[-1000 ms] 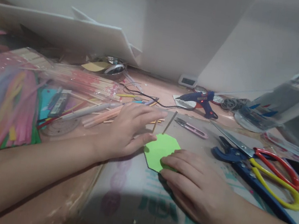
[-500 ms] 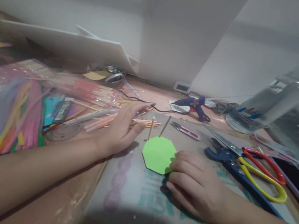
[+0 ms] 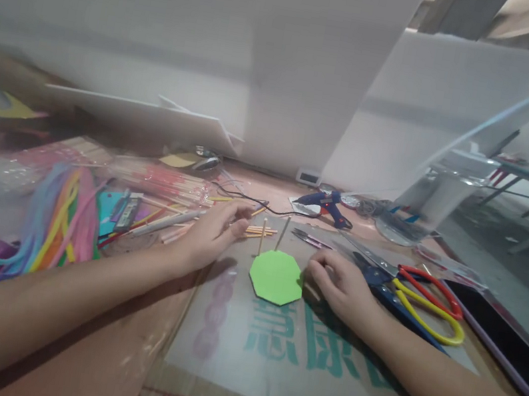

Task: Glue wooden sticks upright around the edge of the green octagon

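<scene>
A bright green octagonal piece (image 3: 277, 277) with a dark edge lies flat on the printed sheet in the middle. Two thin sticks (image 3: 262, 237) stand up at its far side. My left hand (image 3: 219, 227) hovers by a bunch of loose wooden sticks (image 3: 259, 231), thumb and fingers apart, nothing seen between them. Beside the octagon's right edge rests my right hand (image 3: 336, 283), its fingers curled in loosely. Nothing shows in that hand, and whether it touches the edge is hard to tell.
A blue glue gun (image 3: 322, 202) lies at the back with its black cable. To the right are thread snips (image 3: 311, 238), red-and-yellow-handled scissors (image 3: 430, 300), a phone (image 3: 499, 339) and a clear jug (image 3: 413, 202). Colourful pipe cleaners (image 3: 61, 218) lie left, near bagged sticks (image 3: 160, 180).
My right hand has drawn in its fingers and no longer lies over the octagon's edge. My left hand stays near the sticks. The camera view has shifted.
</scene>
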The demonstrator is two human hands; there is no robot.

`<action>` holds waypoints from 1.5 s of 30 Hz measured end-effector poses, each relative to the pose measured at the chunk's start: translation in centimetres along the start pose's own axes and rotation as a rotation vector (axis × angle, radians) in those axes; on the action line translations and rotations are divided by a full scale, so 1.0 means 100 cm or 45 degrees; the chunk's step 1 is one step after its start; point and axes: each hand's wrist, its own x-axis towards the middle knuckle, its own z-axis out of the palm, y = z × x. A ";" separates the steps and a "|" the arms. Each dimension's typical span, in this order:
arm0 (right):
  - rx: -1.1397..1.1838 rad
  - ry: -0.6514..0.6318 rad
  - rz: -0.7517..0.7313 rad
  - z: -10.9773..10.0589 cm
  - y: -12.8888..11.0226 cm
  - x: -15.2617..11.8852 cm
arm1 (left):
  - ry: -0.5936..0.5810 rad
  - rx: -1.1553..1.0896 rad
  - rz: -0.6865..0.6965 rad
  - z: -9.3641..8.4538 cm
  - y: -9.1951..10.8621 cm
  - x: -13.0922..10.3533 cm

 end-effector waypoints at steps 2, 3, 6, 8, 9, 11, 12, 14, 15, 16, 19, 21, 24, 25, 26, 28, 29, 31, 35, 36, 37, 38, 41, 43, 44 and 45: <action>0.048 0.002 0.104 0.003 0.004 0.002 | -0.075 0.041 -0.093 -0.004 0.006 -0.006; 0.073 -0.004 0.141 0.003 0.005 0.002 | -0.111 0.066 -0.152 -0.004 0.009 -0.010; 0.132 -0.071 0.215 0.004 0.005 -0.001 | -0.218 0.124 -0.275 0.001 0.018 -0.025; 0.131 -0.136 0.240 0.002 0.002 -0.004 | -0.296 0.180 -0.275 0.007 0.020 -0.034; 0.124 -0.162 0.245 0.001 0.000 -0.005 | -0.323 0.214 -0.259 0.009 0.020 -0.037; 0.126 -0.176 0.251 0.000 -0.003 -0.006 | -0.344 0.260 -0.232 0.012 0.019 -0.041; 0.143 -0.170 0.262 -0.001 -0.004 -0.007 | -0.345 0.266 -0.227 0.013 0.017 -0.042; 0.183 -0.155 0.291 -0.002 -0.004 -0.007 | -0.342 0.251 -0.239 0.013 0.015 -0.041; 0.195 -0.149 0.302 -0.002 -0.004 -0.008 | -0.340 0.233 -0.247 0.013 0.014 -0.040; 0.201 -0.146 0.307 -0.002 -0.004 -0.008 | -0.334 0.212 -0.253 0.012 0.013 -0.040; 0.170 -0.155 0.296 -0.003 -0.004 -0.008 | -0.329 0.151 -0.260 0.012 0.012 -0.039; 0.140 -0.168 0.283 -0.004 -0.004 -0.008 | -0.324 0.130 -0.256 0.012 0.011 -0.040; 0.116 -0.168 0.258 -0.004 -0.004 -0.008 | -0.298 0.131 -0.217 0.013 0.009 -0.042; 0.116 -0.164 0.249 -0.004 -0.004 -0.008 | -0.292 0.134 -0.203 0.013 0.009 -0.042; 0.114 -0.160 0.240 -0.004 -0.004 -0.007 | -0.289 0.139 -0.193 0.012 0.008 -0.042; 0.102 -0.158 0.223 -0.005 -0.004 -0.007 | -0.288 0.144 -0.175 0.012 0.008 -0.041; 0.094 -0.159 0.218 -0.005 -0.005 -0.007 | -0.291 0.146 -0.167 0.011 0.008 -0.041; 0.081 -0.162 0.214 -0.005 -0.005 -0.006 | -0.292 0.149 -0.152 0.011 0.008 -0.040; 0.084 -0.162 0.203 -0.003 -0.003 -0.006 | -0.313 0.131 -0.146 0.011 0.009 -0.038; 0.083 -0.159 0.204 -0.002 -0.002 -0.006 | -0.323 0.128 -0.142 0.010 0.009 -0.037; 0.080 -0.149 0.209 -0.002 -0.001 -0.005 | -0.338 0.127 -0.130 0.010 0.010 -0.036; 0.071 -0.136 0.215 -0.002 0.000 -0.004 | -0.353 0.126 -0.104 0.009 0.010 -0.034; 0.022 -0.071 0.232 -0.006 0.000 0.000 | -0.400 0.131 0.030 0.007 0.011 -0.032; -0.003 -0.060 0.260 -0.014 0.000 0.006 | -0.423 0.152 0.108 0.007 0.011 -0.032; -0.003 -0.074 0.272 -0.018 -0.001 0.009 | -0.426 0.169 0.128 0.006 0.011 -0.032; 0.006 -0.103 0.279 -0.022 -0.001 0.013 | -0.428 0.184 0.137 0.006 0.011 -0.032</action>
